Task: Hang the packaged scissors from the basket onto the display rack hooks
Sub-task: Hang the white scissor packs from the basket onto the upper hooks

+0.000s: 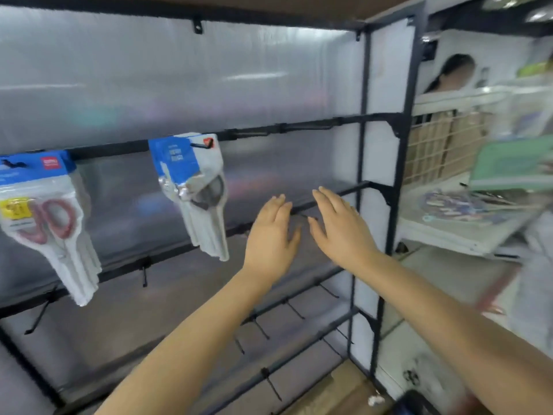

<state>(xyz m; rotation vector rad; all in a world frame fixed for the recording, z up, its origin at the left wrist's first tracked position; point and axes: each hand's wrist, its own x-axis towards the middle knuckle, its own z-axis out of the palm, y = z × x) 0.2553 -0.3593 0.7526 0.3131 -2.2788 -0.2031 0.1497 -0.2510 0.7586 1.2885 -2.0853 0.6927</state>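
— Where are your hands?

— My left hand and right hand are raised side by side, fingers straight, empty, before the display rack, near its second black bar.

— And the packaged scissors?

— A red-handled stack hangs at the far left edge; a grey-handled stack hangs tilted on a hook mid-rail. The rail to its right, up to the upright frame, is free.
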